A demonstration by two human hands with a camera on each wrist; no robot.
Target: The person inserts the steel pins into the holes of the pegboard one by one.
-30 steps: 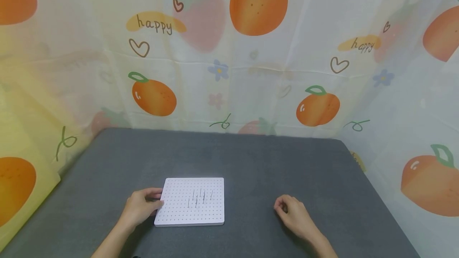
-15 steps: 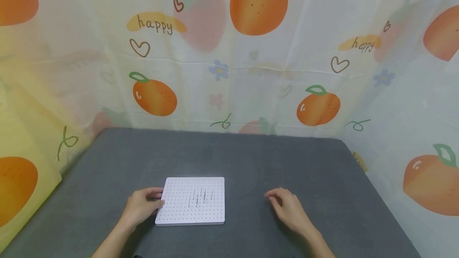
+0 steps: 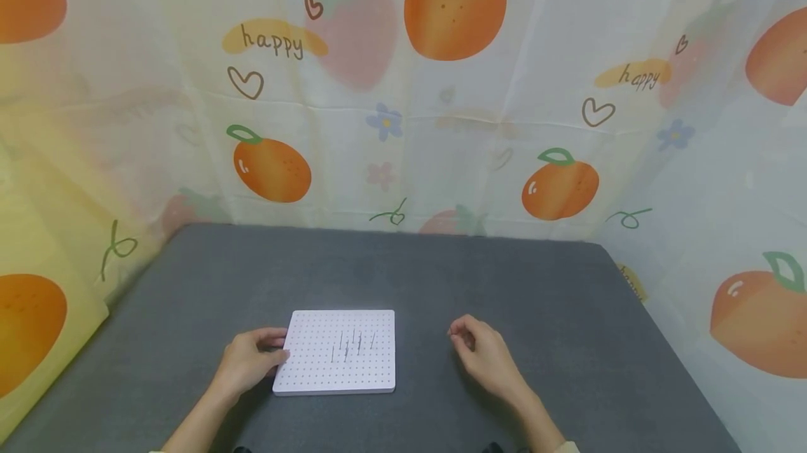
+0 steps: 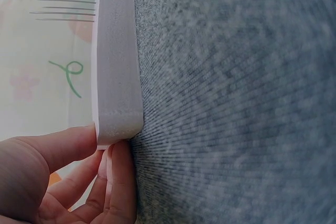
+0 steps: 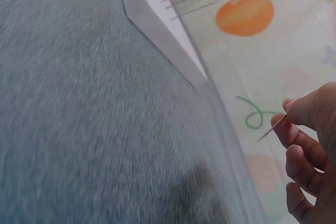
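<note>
A white pegboard (image 3: 309,372) with rows of small holes lies flat on the table, left of centre. Several thin dark pins (image 3: 346,348) stand upright in it, right of its middle. My left hand (image 3: 246,363) grips the board's left edge; in the left wrist view its thumb (image 4: 73,142) lies at the upper edge and the fingers touch the side. To the right of the board, my right hand (image 3: 488,358) is raised over the table. Between thumb and forefinger it pinches one thin pin (image 5: 270,128), which points out past the fingertips.
A dark grey table (image 3: 429,274) bears everything. Behind it and along both sides hangs a pale curtain (image 3: 429,138) printed with oranges and the word happy. Small black objects (image 3: 493,448) peek in at the bottom edge of the head view.
My right hand has moved left and slightly away from me, nearer the board, with the pin in its fingers. The left hand and the board stay put.
</note>
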